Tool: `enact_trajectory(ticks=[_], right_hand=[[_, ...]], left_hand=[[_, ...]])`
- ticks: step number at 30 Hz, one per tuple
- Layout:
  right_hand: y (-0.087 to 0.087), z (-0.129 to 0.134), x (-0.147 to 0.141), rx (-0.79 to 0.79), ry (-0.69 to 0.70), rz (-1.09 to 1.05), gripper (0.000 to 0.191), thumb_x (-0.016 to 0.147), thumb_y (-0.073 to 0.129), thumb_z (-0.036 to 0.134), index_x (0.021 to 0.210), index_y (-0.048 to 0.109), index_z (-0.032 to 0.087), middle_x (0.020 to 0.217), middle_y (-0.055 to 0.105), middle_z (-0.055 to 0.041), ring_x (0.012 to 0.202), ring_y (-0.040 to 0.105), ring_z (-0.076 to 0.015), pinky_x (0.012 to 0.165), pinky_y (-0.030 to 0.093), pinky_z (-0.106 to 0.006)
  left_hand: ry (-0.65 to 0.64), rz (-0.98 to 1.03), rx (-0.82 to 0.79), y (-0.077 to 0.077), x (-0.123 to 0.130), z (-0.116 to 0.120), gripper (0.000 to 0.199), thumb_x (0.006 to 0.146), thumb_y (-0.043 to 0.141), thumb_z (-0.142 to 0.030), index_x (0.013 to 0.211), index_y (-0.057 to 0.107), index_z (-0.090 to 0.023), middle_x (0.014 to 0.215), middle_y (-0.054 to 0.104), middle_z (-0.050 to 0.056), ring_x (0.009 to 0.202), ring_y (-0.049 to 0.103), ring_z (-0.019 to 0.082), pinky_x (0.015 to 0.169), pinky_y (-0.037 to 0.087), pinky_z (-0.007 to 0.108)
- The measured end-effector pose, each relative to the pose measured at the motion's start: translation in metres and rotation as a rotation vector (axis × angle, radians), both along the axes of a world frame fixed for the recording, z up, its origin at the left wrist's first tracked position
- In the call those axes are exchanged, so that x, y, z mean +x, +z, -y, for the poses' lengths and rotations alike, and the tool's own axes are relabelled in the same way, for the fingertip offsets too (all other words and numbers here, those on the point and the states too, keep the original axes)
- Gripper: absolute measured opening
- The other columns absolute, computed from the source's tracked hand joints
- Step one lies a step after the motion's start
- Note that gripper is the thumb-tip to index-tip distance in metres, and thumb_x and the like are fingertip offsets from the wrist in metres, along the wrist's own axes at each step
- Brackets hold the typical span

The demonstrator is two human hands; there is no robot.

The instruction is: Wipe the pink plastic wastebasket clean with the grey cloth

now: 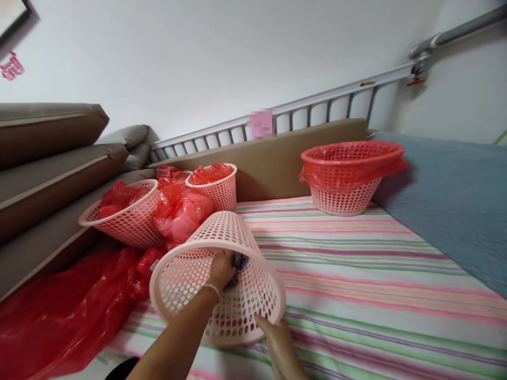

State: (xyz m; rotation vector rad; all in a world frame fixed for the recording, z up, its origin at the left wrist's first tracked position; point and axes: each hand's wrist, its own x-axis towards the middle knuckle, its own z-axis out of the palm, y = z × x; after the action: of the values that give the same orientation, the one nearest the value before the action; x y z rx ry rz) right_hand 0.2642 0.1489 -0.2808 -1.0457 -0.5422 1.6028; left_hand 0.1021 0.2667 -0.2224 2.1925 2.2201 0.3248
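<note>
A pale pink perforated plastic basket (227,232) lies tipped on its side, its wide mouth facing me. My left hand (222,269), with a thin band at the wrist, reaches inside it. Its fingers are closed on a dark, crumpled cloth (240,260) against the inner wall. At the lower right of the mouth, my right hand (275,335) grips the rim, thumb on the inner side and the other fingers hidden behind the basket.
Pink baskets (224,192) with red plastic bags and a knotted red bag (182,211) stand left. A red-lined basket (348,195) stands right on the striped sheet (356,264). Red plastic (71,311) spreads lower left beside stacked cushions (47,174). A railing (309,113) runs behind.
</note>
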Motion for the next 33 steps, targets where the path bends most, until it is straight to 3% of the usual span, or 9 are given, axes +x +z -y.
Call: enact_trajectory(ticks=[5,11,15,18,20,22,26,29,33], right_hand=[[0.016,0.002,0.016,0.029,0.062,0.071,0.037,0.056,0.068,0.033,0.087,0.067,0.014,0.078,0.073,-0.0081,0.072,0.068,-0.0268,0.060,0.052,-0.031],[0.024,-0.009,0.038,0.106,0.062,0.200,0.028,0.059,0.064,0.034,0.078,0.067,0.014,0.056,0.065,-0.0023,0.051,0.060,-0.0201,0.049,0.046,-0.028],[0.024,-0.014,0.045,0.150,0.067,0.254,0.031,0.057,0.064,0.034,0.080,0.068,0.014,0.055,0.065,-0.0011,0.051,0.060,-0.0197,0.048,0.045,-0.027],[0.023,-0.014,0.046,0.168,0.119,0.275,0.028,0.056,0.063,0.030,0.077,0.068,0.013,0.056,0.066,-0.0022,0.052,0.060,-0.0203,0.049,0.046,-0.028],[0.023,-0.016,0.047,0.136,0.156,0.279,0.027,0.054,0.060,0.028,0.077,0.068,0.013,0.057,0.067,-0.0029,0.051,0.060,-0.0205,0.048,0.045,-0.028],[0.026,-0.018,0.049,0.086,0.189,0.283,0.028,0.052,0.059,0.024,0.076,0.068,0.013,0.057,0.068,-0.0035,0.049,0.060,-0.0207,0.046,0.044,-0.028],[0.036,-0.019,0.053,0.131,0.194,0.293,0.029,0.054,0.062,0.025,0.081,0.069,0.014,0.063,0.070,-0.0036,0.057,0.063,-0.0219,0.052,0.048,-0.029],[0.036,-0.012,0.040,0.182,0.116,0.273,0.036,0.060,0.066,0.036,0.089,0.069,0.015,0.071,0.071,-0.0044,0.067,0.065,-0.0233,0.060,0.050,-0.031],[0.018,0.004,0.006,0.177,0.057,0.161,0.051,0.059,0.068,0.042,0.102,0.067,0.015,0.084,0.072,-0.0077,0.086,0.065,-0.0278,0.073,0.051,-0.035]], left_hand=[[-0.008,0.013,-0.024,0.005,0.022,0.054,0.053,0.075,0.060,-0.018,0.127,0.050,-0.019,0.119,0.057,0.010,0.109,0.053,0.024,0.095,0.040,0.036],[-0.079,-0.038,-0.076,0.009,0.049,0.130,0.066,0.068,0.054,-0.013,0.133,0.046,-0.021,0.118,0.057,0.012,0.111,0.049,0.030,0.097,0.034,0.040],[-0.151,-0.095,-0.124,0.013,0.049,0.154,0.065,0.068,0.054,-0.011,0.131,0.048,-0.025,0.116,0.059,0.010,0.107,0.052,0.028,0.095,0.035,0.038],[-0.136,-0.170,-0.111,0.023,0.033,0.136,0.049,0.077,0.049,-0.011,0.123,0.054,-0.027,0.113,0.060,0.010,0.106,0.052,0.028,0.096,0.033,0.043],[-0.064,-0.222,-0.082,0.030,0.017,0.108,0.036,0.086,0.041,-0.011,0.116,0.058,-0.022,0.110,0.061,0.012,0.106,0.052,0.029,0.097,0.031,0.049],[0.007,-0.258,-0.053,0.035,0.001,0.077,0.027,0.090,0.045,-0.019,0.114,0.058,-0.017,0.114,0.060,0.010,0.110,0.051,0.028,0.097,0.033,0.051],[0.114,-0.277,-0.016,0.031,-0.020,0.029,0.036,0.088,0.055,-0.035,0.119,0.053,-0.018,0.124,0.055,0.008,0.112,0.053,0.026,0.096,0.040,0.051],[0.148,-0.259,-0.021,0.019,-0.028,0.019,0.035,0.088,0.055,-0.034,0.120,0.054,-0.018,0.125,0.055,0.009,0.112,0.054,0.026,0.095,0.042,0.050],[0.163,-0.205,-0.049,0.009,-0.036,0.024,0.034,0.087,0.057,-0.032,0.118,0.055,-0.018,0.128,0.055,0.009,0.115,0.052,0.026,0.097,0.042,0.050]])
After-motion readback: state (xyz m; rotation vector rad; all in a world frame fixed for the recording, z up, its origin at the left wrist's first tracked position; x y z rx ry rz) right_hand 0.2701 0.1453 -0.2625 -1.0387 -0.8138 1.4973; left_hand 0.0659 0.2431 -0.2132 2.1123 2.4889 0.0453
